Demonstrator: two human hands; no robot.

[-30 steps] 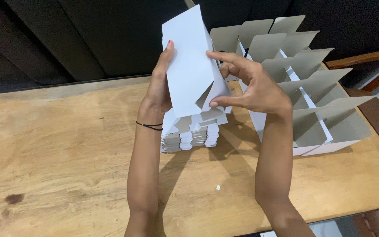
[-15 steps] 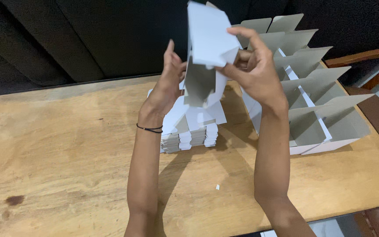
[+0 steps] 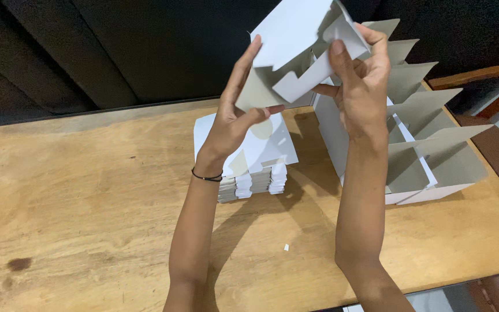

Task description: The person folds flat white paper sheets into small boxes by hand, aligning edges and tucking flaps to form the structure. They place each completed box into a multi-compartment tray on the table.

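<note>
Held high above the wooden bench (image 3: 88,190), a white cardboard box blank (image 3: 295,52), flat a second ago, now bulges half-open, left hand (image 3: 235,118) fingers pinching its lower edge, right hand (image 3: 359,75) fingers pressing a flap inward, suggesting folding is underway.

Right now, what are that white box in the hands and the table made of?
The box looks like thin matte cardboard, white outside and grey inside, with folded flaps. The table seems to be unpainted plywood: tan, with visible grain and a dark stain.
</note>
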